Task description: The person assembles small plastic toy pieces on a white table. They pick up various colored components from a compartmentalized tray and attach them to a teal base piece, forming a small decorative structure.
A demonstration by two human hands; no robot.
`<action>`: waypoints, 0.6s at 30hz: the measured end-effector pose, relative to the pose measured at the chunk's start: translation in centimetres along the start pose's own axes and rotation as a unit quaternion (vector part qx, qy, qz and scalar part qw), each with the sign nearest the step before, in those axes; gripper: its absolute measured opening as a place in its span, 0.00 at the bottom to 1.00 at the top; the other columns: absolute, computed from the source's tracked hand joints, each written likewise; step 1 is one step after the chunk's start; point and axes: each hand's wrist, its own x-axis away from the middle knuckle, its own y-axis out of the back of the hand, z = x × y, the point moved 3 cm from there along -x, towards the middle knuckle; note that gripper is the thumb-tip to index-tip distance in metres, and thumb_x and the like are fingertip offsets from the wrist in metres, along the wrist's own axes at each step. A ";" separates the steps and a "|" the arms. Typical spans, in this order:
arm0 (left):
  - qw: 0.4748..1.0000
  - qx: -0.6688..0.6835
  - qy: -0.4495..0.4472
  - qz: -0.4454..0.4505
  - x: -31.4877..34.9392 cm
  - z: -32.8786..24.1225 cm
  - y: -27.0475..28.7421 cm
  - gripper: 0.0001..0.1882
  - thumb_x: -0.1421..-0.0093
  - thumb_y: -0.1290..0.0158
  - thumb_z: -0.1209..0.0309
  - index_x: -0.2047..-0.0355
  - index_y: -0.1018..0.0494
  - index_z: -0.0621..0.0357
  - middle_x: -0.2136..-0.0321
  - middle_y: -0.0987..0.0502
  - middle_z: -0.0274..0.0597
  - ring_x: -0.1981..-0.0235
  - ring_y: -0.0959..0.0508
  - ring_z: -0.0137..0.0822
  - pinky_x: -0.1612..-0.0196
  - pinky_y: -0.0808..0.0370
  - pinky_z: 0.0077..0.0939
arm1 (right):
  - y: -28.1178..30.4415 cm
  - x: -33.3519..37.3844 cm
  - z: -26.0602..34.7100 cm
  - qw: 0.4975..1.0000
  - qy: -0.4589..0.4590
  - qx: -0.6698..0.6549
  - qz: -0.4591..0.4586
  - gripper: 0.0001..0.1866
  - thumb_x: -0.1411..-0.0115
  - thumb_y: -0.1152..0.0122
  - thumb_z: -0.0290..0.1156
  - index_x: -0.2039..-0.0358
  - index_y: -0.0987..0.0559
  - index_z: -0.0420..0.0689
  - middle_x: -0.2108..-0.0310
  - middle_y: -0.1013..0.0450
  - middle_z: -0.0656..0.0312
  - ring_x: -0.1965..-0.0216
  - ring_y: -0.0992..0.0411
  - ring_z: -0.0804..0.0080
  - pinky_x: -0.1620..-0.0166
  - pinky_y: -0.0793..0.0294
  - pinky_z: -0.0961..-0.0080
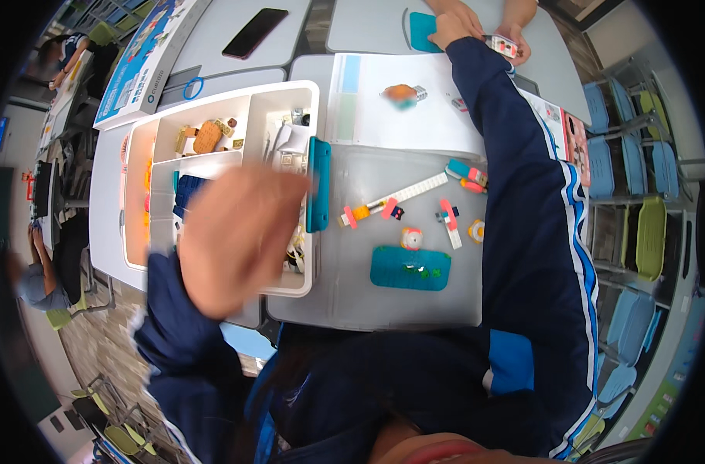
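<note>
My left hand is smeared by motion above the white sorting tray; its fingers cannot be made out. Stretched far across the table, my right hand is at the right edge of a teal plate. Its fingers are partly hidden, so its grip is unclear. Beside it are another person's hands, one holding a small white brick piece. Nearer me lie a long white beam with orange and coral parts, a coral-and-white piece and a teal baseplate with green bits.
Tray compartments hold brown bricks and dark blue bricks. An open booklet lies behind the loose parts. A phone, a blue ring and a large box are at the far left. Stacked chairs stand right.
</note>
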 end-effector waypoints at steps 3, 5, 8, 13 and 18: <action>0.991 0.033 -0.124 -0.036 -11.3 7.3 -5.1 0.11 0.46 0.45 0.80 0.61 0.23 0.64 0.68 0.22 0.55 0.65 0.21 0.54 0.61 0.24 0.38 | 0.6 1.8 -1.0 0.996 -0.005 -0.082 -0.032 0.20 0.48 0.29 0.44 0.68 0.15 0.35 0.65 0.20 0.45 0.59 0.21 0.51 0.52 0.23 0.64; 0.999 0.028 -0.001 0.038 -17.2 12.1 -10.0 0.12 0.46 0.45 0.75 0.62 0.21 0.62 0.67 0.19 0.55 0.63 0.19 0.53 0.57 0.22 0.39 | 2.9 2.3 0.8 0.993 0.006 -0.103 -0.057 0.20 0.50 0.29 0.41 0.65 0.15 0.35 0.64 0.20 0.44 0.60 0.21 0.47 0.53 0.22 0.61; 0.988 -0.122 0.066 0.066 -22.4 16.0 -17.6 0.13 0.42 0.45 0.72 0.57 0.21 0.56 0.55 0.20 0.51 0.56 0.20 0.54 0.49 0.23 0.40 | 5.7 4.5 2.1 0.983 -0.031 -0.175 -0.037 0.19 0.50 0.30 0.35 0.63 0.17 0.33 0.63 0.21 0.40 0.60 0.21 0.44 0.54 0.22 0.57; 0.976 -0.138 0.028 0.165 -26.0 19.3 -27.0 0.21 0.38 0.45 0.54 0.48 0.21 0.46 0.44 0.24 0.38 0.41 0.28 0.43 0.42 0.30 0.42 | 6.4 5.9 1.8 0.967 -0.075 -0.242 0.033 0.12 0.48 0.36 0.27 0.62 0.17 0.36 0.59 0.22 0.40 0.56 0.22 0.43 0.52 0.21 0.55; 0.969 -0.159 0.017 0.189 -26.1 18.8 -28.4 0.21 0.38 0.44 0.49 0.49 0.20 0.42 0.42 0.25 0.30 0.39 0.31 0.34 0.42 0.36 0.40 | 5.4 5.9 0.5 0.952 -0.088 -0.293 -0.014 0.11 0.50 0.35 0.26 0.66 0.18 0.34 0.63 0.22 0.39 0.58 0.22 0.42 0.53 0.21 0.55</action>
